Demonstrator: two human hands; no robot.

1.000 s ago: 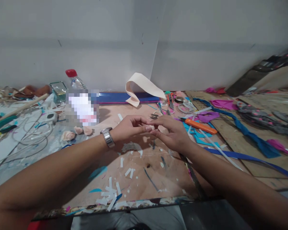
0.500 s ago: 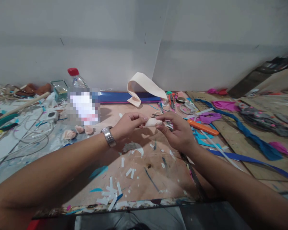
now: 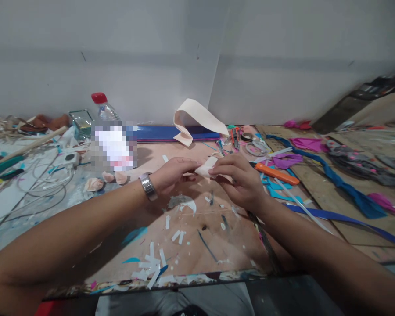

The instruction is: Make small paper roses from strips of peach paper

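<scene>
Both hands meet over the middle of the table on a small cream folded piece, of paper or thin foam (image 3: 204, 169). My left hand (image 3: 174, 173), with a metal watch on the wrist, is closed and pinches the piece's left end. On its other side, my right hand (image 3: 238, 180) is closed with thumb and fingertips on the right part; the fingers hide some of it. Behind the hands, a looped cream strip (image 3: 197, 107) of similar colour stands against the wall. Several small cream rolled rosettes (image 3: 94, 184) lie left of my left wrist.
A red-capped bottle (image 3: 99, 98) stands at the back left, near a blue flat stack (image 3: 158, 133). Cables (image 3: 49, 175) and green-handled pliers (image 3: 3, 169) lie left. An orange utility knife (image 3: 276, 173) and blue strips (image 3: 342, 186) lie right. White scraps (image 3: 153, 263) litter the front edge.
The cream piece has been turned and now tilts, its outline changed from a level roll. My right fingers have shifted over it; my left hand has moved slightly left and down.
</scene>
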